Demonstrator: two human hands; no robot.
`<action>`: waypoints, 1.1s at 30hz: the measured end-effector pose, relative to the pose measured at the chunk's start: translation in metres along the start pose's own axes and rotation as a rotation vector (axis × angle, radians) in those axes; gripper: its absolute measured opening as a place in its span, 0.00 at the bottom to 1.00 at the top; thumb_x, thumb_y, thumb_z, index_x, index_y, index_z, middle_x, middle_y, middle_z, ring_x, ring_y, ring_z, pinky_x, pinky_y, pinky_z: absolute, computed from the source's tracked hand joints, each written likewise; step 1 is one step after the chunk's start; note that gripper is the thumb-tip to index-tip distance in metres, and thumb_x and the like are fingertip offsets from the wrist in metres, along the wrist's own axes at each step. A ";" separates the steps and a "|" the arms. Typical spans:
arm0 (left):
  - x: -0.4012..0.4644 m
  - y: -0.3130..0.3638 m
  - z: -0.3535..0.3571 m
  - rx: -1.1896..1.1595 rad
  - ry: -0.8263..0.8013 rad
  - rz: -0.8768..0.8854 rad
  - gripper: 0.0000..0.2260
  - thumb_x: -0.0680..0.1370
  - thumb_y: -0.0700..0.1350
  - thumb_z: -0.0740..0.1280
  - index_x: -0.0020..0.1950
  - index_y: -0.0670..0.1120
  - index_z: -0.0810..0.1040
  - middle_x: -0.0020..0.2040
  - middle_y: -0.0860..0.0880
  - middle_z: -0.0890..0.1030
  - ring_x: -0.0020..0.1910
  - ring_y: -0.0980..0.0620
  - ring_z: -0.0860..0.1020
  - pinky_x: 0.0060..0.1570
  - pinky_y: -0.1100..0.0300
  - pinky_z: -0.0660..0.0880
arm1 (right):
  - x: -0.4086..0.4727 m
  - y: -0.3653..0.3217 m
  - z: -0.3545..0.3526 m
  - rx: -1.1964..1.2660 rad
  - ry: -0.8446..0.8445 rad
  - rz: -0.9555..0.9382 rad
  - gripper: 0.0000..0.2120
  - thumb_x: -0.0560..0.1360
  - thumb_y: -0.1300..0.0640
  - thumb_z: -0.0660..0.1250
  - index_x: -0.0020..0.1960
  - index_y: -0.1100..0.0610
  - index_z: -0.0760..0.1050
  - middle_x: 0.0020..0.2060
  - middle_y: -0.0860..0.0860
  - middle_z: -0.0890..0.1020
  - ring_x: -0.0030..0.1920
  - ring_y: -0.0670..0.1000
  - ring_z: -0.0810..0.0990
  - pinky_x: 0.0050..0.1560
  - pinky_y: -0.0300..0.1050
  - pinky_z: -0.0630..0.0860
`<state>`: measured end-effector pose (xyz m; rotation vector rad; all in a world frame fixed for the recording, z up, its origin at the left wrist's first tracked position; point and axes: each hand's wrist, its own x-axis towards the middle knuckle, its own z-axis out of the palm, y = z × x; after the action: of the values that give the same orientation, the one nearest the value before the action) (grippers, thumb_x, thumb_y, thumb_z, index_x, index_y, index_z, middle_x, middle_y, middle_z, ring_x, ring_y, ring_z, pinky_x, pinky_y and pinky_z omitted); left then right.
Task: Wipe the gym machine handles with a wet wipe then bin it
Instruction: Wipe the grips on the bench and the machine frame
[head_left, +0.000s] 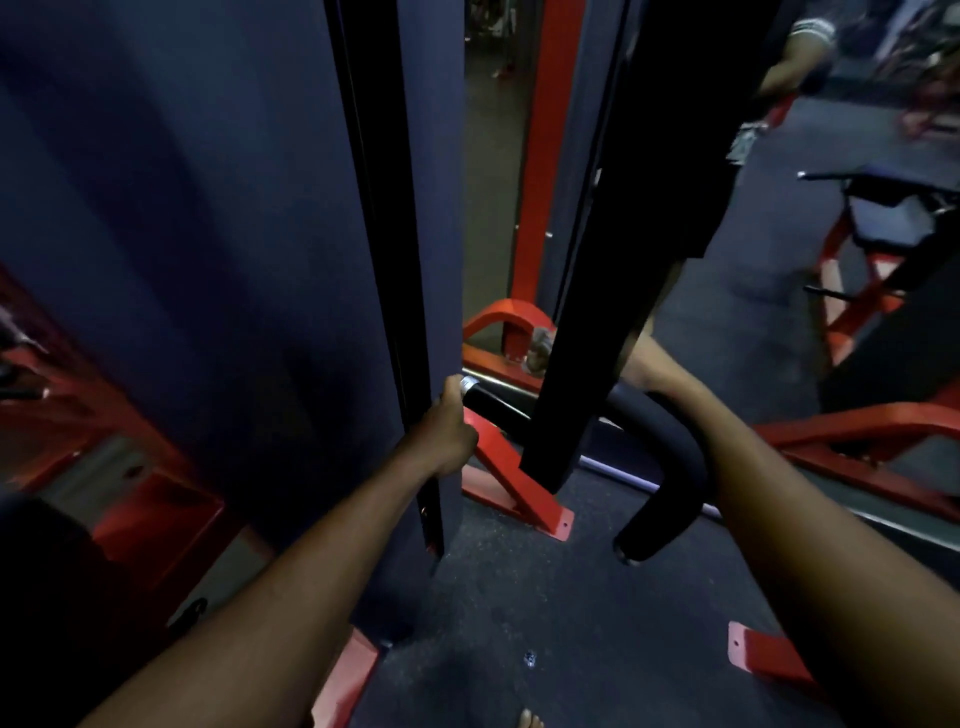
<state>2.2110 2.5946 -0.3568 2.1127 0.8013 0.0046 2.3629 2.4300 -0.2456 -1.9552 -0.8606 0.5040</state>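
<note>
Two bare arms reach forward into the head view, down toward a curved black handle (670, 457) low on a gym machine. The left hand (451, 427) is at the handle's near-left end, where a silver cap (469, 386) shows at the tip of the black grip; its fingers (457, 410) are curled round that end, beside the tall dark upright panel (208, 260) and its black edge rail (395, 234). Whether a wet wipe sits under that hand I cannot tell; none shows plainly in this dim light. The right forearm (779, 493) runs up along the outside of the handle's bend, and the right hand (641, 371) goes behind a black slanted bar (587, 312) that crosses in front of the handle, so how its fingers stand cannot be made out. The handle sweeps from the capped end rightward, passes behind that bar, then hooks round and down to an open end (631, 551) above the dark speckled floor (519, 597). Red frame members (511, 483) are bolted to the floor under the handle, with another red foot plate (769, 654) at the lower right. A red upright (545, 156) stands behind, and a red-framed bench (883, 218) sits well apart at the right. Part of another person (795, 57) shows at the top right, blurred. A bare toe (530, 719) peeks in at the bottom edge.
</note>
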 end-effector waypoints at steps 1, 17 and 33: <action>-0.001 -0.003 0.000 0.006 -0.009 0.022 0.33 0.70 0.40 0.57 0.75 0.54 0.60 0.73 0.41 0.71 0.67 0.40 0.74 0.64 0.45 0.76 | -0.006 0.001 -0.004 -0.052 0.018 -0.054 0.24 0.78 0.75 0.62 0.33 0.50 0.64 0.28 0.41 0.71 0.27 0.35 0.71 0.32 0.29 0.67; -0.046 0.088 -0.015 -0.344 -0.071 0.682 0.36 0.70 0.53 0.67 0.79 0.56 0.61 0.71 0.50 0.74 0.68 0.51 0.75 0.68 0.50 0.73 | -0.157 0.017 0.009 -0.028 0.939 -0.230 0.15 0.76 0.72 0.67 0.53 0.54 0.81 0.47 0.49 0.85 0.48 0.39 0.83 0.53 0.33 0.77; -0.024 0.144 0.002 -0.594 0.230 0.850 0.24 0.70 0.69 0.68 0.48 0.48 0.77 0.42 0.54 0.81 0.43 0.55 0.79 0.42 0.63 0.73 | -0.140 -0.024 0.023 -0.402 0.789 -0.211 0.11 0.73 0.68 0.70 0.50 0.53 0.77 0.47 0.47 0.78 0.47 0.43 0.81 0.50 0.40 0.79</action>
<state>2.2702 2.5183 -0.2475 1.7309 -0.0466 0.8404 2.2449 2.3480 -0.2351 -2.1231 -0.6552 -0.5857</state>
